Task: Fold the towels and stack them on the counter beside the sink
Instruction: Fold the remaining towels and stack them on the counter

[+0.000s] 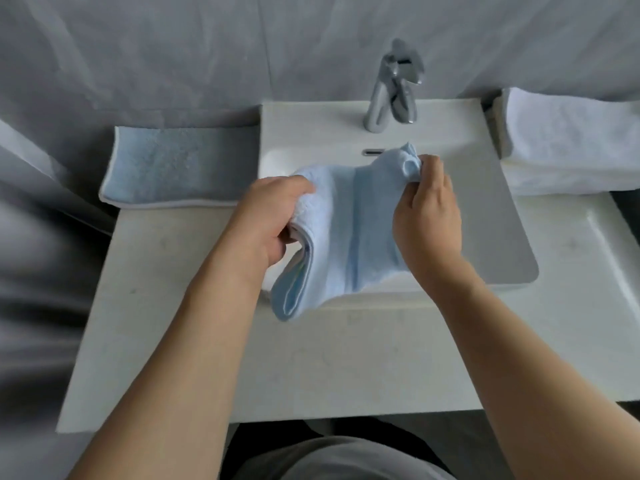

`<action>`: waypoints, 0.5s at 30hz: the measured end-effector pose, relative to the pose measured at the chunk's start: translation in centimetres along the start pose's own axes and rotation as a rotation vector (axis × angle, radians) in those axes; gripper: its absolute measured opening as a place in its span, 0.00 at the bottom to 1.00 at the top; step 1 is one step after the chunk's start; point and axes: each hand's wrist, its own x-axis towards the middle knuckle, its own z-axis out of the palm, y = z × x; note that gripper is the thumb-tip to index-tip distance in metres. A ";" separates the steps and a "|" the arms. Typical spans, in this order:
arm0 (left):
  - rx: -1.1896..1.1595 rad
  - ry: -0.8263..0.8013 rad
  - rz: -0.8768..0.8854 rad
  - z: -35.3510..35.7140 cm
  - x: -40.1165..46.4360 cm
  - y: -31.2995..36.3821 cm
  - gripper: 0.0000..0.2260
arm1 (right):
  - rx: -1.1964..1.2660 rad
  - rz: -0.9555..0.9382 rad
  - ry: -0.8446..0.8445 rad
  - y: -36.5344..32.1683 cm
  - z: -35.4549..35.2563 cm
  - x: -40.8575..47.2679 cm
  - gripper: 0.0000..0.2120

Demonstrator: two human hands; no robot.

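A light blue towel (349, 230), folded over in layers, hangs in the air above the sink basin (491, 216). My left hand (266, 220) grips its left folded edge with curled fingers. Its far right corner is pinched between the fingers and thumb of my right hand (426, 216). Another blue towel (173, 164) lies folded flat on the counter left of the sink. A white folded towel (571, 143) lies on the counter at the right.
A chrome faucet (391, 88) stands behind the basin. The white counter (180, 323) runs along the front and both sides. A grey wall rises behind, and grey cloth hangs at the left.
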 end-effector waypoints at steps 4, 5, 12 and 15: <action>0.058 -0.094 -0.016 6.3 -1.0 -0.6 0.02 | -0.071 0.018 -0.020 4.2 -3.5 1.4 0.10; 0.094 -0.120 -0.006 7.8 -0.9 -0.6 0.02 | -0.090 0.035 -0.010 5.2 -4.2 2.0 0.10; 0.359 -0.218 0.176 19.2 1.5 0.8 0.05 | -0.151 0.139 0.079 13.1 -10.7 7.5 0.11; 0.519 -0.157 0.342 24.7 3.2 0.9 0.11 | -0.181 0.145 0.107 17.2 -13.7 11.4 0.10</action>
